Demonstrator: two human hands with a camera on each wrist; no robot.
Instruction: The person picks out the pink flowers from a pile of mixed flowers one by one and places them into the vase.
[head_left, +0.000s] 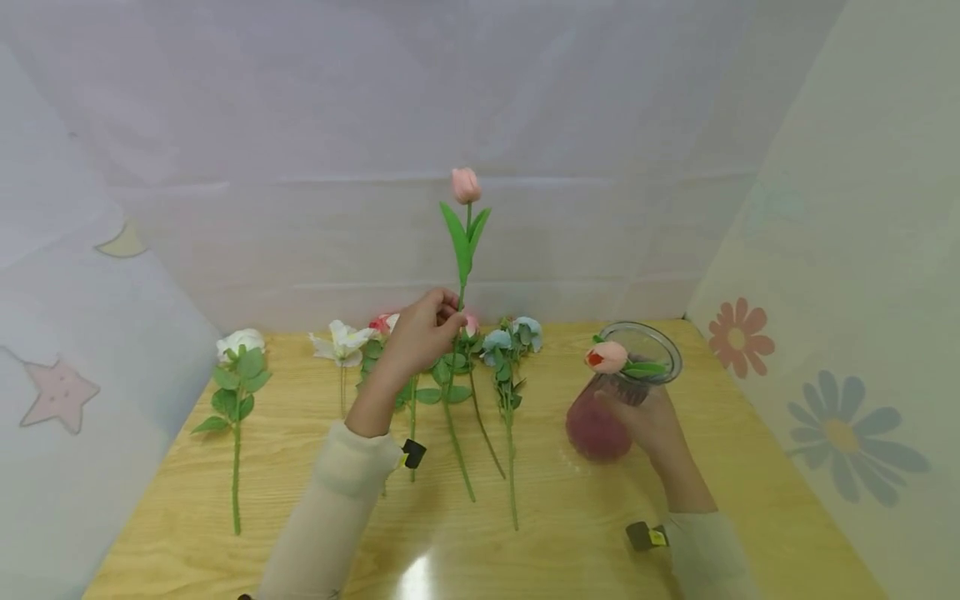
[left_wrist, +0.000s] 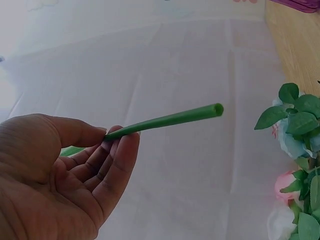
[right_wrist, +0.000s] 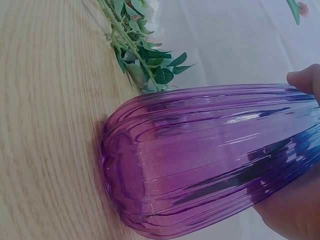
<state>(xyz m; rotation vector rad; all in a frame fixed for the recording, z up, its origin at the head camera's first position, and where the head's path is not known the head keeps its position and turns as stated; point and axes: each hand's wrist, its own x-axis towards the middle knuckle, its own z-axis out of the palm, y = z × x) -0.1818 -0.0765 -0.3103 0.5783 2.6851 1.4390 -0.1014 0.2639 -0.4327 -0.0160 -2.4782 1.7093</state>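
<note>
A pink tulip (head_left: 466,186) stands upright in the air, its green stem (left_wrist: 170,120) pinched between the thumb and fingers of my left hand (head_left: 426,332). The stem's cut end points out past the fingertips in the left wrist view. At the right, my right hand (head_left: 651,421) grips the neck of a ribbed glass vase (right_wrist: 200,155), purple below and bluish toward the top. The vase's base is at the wooden table. Another pink tulip (head_left: 609,357) leans at the vase's mouth, its green leaf across the rim.
Behind my left hand lie a white lily (head_left: 342,343), pink roses and blue flowers (head_left: 498,343), their stems toward me. A white rose (head_left: 240,342) lies at the far left of the table (head_left: 562,533). Pale cloth walls stand at the back and sides.
</note>
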